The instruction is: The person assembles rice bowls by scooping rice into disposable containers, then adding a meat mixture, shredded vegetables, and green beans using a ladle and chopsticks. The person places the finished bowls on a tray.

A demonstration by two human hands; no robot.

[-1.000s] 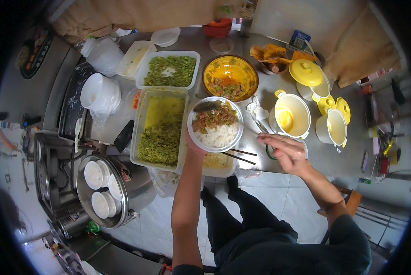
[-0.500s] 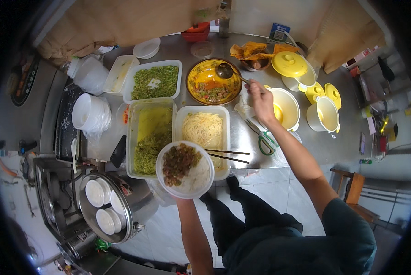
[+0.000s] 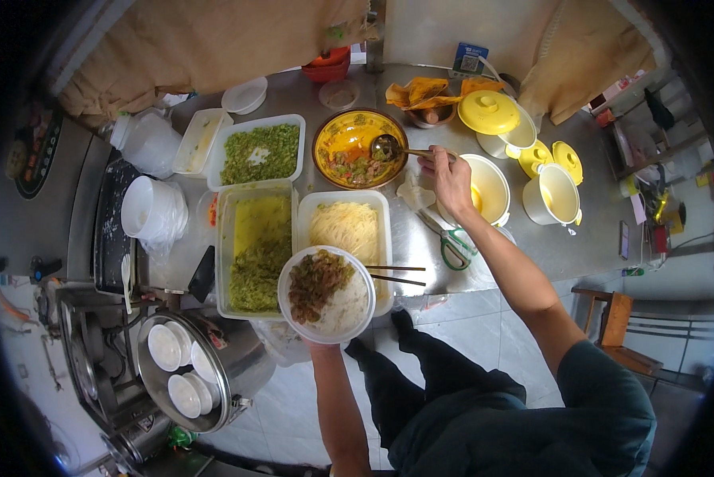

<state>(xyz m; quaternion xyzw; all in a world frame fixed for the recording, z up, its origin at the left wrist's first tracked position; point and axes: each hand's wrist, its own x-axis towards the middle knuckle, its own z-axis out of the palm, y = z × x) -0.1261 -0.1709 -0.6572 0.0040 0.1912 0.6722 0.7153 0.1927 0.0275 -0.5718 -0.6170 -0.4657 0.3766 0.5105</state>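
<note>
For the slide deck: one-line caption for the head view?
Left hand holds a rice bowl while right hand dips a ladle into the yellow dish.

White round bowl (image 3: 327, 295): rice, brown topping, held level over containers. Metal ladle (image 3: 386, 145): dipped in yellow dish.

a steel counter (image 3: 595, 238) runs beneath tan cloth (image 3: 214, 40) hung along the back wall. pale floor tiles (image 3: 484, 350) lie below, with a wooden chair (image 3: 619, 326) at the right.
</note>
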